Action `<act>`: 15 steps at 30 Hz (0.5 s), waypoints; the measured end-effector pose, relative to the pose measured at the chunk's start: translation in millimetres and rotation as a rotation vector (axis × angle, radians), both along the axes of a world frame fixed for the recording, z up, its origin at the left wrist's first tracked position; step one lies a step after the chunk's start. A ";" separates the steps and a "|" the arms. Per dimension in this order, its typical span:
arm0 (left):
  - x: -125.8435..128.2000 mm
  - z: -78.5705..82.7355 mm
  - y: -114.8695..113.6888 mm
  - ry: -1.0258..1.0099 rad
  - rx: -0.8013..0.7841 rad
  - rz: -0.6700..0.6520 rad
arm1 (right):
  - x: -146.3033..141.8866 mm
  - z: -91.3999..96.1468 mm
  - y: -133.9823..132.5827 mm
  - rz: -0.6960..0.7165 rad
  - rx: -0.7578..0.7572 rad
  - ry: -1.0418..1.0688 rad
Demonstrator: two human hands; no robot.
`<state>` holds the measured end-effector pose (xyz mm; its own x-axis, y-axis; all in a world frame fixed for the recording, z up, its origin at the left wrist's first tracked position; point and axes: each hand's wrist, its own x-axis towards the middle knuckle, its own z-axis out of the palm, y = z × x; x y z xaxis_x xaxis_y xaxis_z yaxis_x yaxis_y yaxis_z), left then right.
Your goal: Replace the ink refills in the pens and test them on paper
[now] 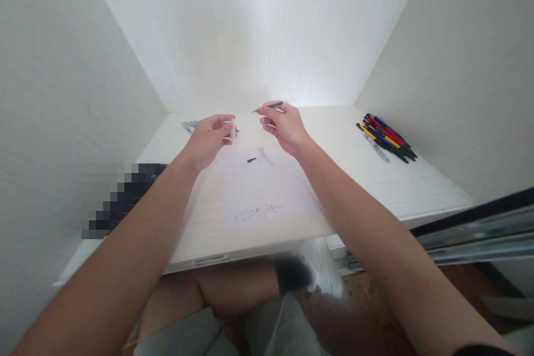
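Note:
My right hand (283,124) is raised over the back of the desk, its thumb and fingers pinching a slim dark pen or pen refill (275,104) with a thin tip pointing left. My left hand (212,138) is closed on a small whitish, translucent piece (233,129); its exact kind is not clear. Below both hands lies a white sheet of paper (267,186) with small coloured marks near its front edge. On its upper part rest a small black piece (251,159), like a pen tip or cap, and a clear tube (265,156).
Several coloured pens (387,136) lie in a pile on the right of the white desk (325,128), beside a clear pen (377,148). Some clear or grey pen parts (189,125) lie behind my left hand. A dark, partly pixelated object (133,194) sits at the left. Walls enclose the desk.

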<state>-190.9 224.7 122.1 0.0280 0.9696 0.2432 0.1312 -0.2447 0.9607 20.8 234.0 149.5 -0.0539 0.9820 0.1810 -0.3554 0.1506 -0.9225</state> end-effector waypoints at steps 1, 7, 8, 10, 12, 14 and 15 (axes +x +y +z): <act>1.5 -7.0 2.7 -0.132 0.001 -0.021 | -3.1 -9.4 3.2 -0.013 -0.025 -0.006; 14.6 -37.8 4.0 -0.209 0.065 0.111 | -4.9 -39.6 2.1 0.006 -0.090 -0.047; 16.8 -37.9 2.5 -0.186 0.090 0.137 | -4.2 -40.1 2.3 -0.007 -0.100 -0.033; 20.4 -35.6 -0.5 -0.147 0.146 0.180 | -3.3 -39.7 3.5 -0.020 -0.119 0.012; 22.4 -33.3 -2.2 -0.124 0.180 0.217 | -3.0 -39.3 4.9 -0.013 -0.134 0.057; 22.9 -32.9 -2.4 -0.113 0.194 0.237 | -2.9 -39.5 6.0 -0.011 -0.143 0.083; 22.8 -33.4 -2.2 -0.110 0.201 0.241 | -2.9 -39.7 6.3 -0.016 -0.144 0.090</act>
<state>-168.1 222.4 88.7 -0.2339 0.8774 0.4189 0.1062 -0.4052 0.9080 18.0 240.3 109.8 -0.0283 0.9987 0.0421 -0.4359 0.0256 -0.8996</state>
